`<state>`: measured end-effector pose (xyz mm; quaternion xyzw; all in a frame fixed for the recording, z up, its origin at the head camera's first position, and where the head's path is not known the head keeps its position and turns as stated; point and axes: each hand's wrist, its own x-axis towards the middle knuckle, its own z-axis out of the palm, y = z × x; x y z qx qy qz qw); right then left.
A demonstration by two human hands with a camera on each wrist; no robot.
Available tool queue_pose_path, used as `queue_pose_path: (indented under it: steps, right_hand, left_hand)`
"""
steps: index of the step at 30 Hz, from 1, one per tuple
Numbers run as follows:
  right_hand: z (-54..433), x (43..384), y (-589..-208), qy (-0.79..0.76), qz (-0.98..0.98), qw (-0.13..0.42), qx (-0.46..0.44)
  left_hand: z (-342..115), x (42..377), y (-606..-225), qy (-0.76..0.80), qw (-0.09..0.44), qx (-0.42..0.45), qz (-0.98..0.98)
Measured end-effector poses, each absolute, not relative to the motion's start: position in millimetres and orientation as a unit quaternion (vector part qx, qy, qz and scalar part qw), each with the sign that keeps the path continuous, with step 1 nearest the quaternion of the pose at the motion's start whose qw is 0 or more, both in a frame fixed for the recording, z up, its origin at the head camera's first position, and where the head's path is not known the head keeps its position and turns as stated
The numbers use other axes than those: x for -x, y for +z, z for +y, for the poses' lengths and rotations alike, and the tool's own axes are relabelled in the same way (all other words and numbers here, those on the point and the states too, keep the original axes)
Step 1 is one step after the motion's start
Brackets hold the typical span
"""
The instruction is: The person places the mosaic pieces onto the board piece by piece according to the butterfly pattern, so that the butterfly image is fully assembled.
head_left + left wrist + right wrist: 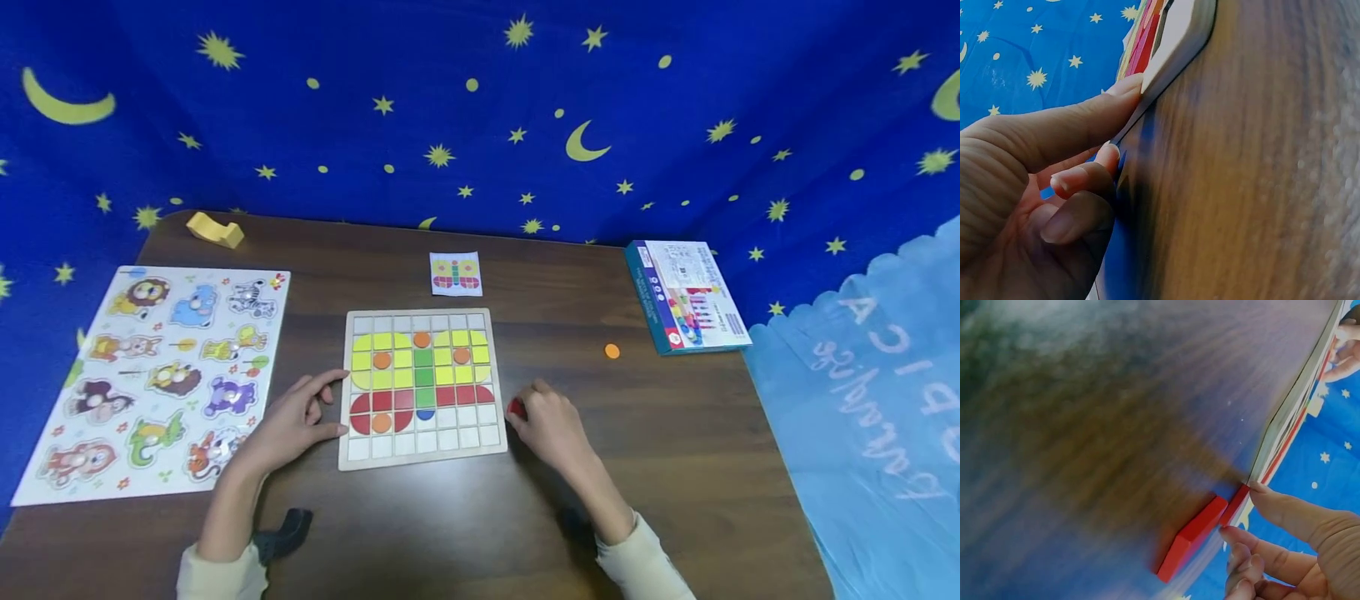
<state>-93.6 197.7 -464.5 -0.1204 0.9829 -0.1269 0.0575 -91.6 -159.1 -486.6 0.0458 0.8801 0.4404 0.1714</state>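
Note:
A wooden grid board (422, 458) lies on the table, with yellow, green, red, orange and blue tiles forming a butterfly. At its left edge is my left hand (288, 429); the thumb and index finger touch the rim, and other fingers are bent in the left wrist view. Just off the board's right side, my right hand (553, 423) pinches a small red tile (1235, 505) between thumb and index finger. Another red tile (1192, 539) lies on the table beside it in the right wrist view. Behind the board is a pattern card (456, 274) with a butterfly.
An animal puzzle board (180, 329) covers the table's left side, with a yellow curved block (215, 231) behind it. To the right lie an orange disc (612, 351) and a colourful box (690, 296). A starry blue cloth (480, 125) hangs behind the table.

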Motion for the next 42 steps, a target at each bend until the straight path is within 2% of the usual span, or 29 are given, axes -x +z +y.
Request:
queue_pose_path:
  steps: [14, 32, 42]
  right_hand:
    - [205, 93, -464, -0.143, 0.98, 0.053, 0.125]
    - [210, 92, -460, -0.142, 0.979, 0.087, 0.121]
    - [184, 98, -448, -0.195, 0.957, 0.075, 0.2]
  left_hand:
    - [-156, 95, -485, 0.429, 0.17, -0.043, 0.886]
    - [-155, 95, -484, 0.443, 0.175, -0.047, 0.878]
    - [-159, 90, -487, 0.447, 0.169, -0.041, 0.877]
